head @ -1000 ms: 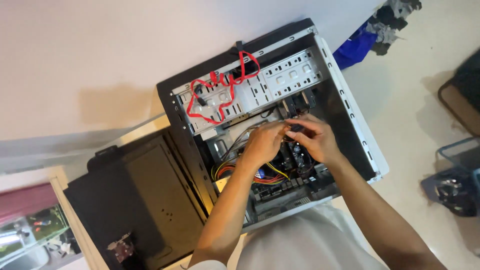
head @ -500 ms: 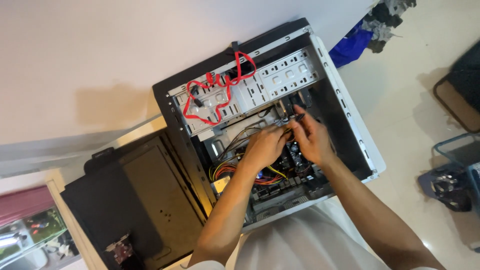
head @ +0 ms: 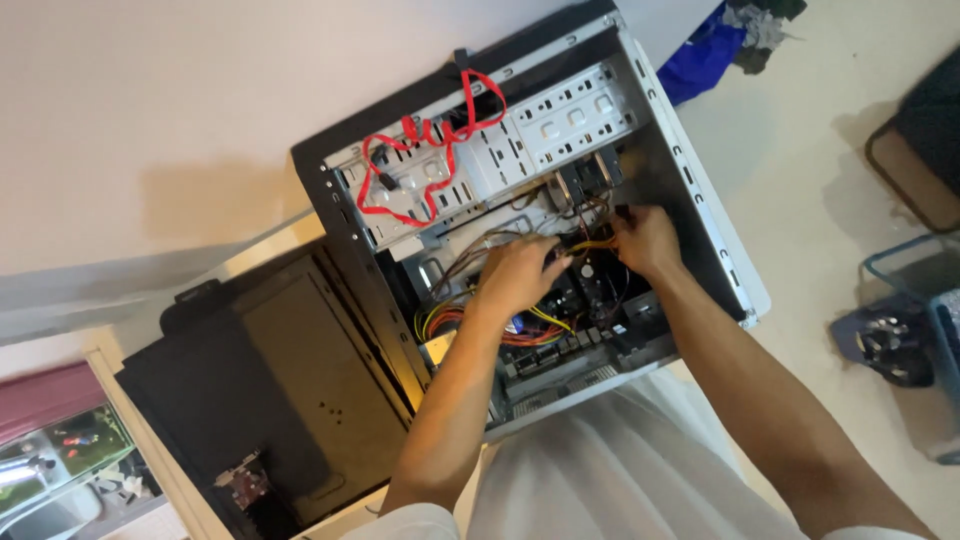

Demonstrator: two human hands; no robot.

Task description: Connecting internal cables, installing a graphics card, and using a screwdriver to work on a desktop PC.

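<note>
An open computer case (head: 690, 190) lies on its side on a bench (head: 250, 260), its inside facing up, and both hands are deep in it. The left hand (head: 520, 275) is curled over a bundle of wires (head: 500, 245) near the middle of the case, fingers bent down among them; whether it grips any one wire I cannot tell. The right hand (head: 645, 240) sits just beside it, toward the far wall, pinching closed on a yellow cable (head: 590, 243) that runs between the two hands. Below the hands lies the circuit board (head: 590, 310) with more yellow and orange wires (head: 450, 320) fanned out at its left. A red cable (head: 420, 165) loops over the metal drive cage (head: 520, 140) at the top. The detached black side panel (head: 270, 370) rests to the left of the case.
</note>
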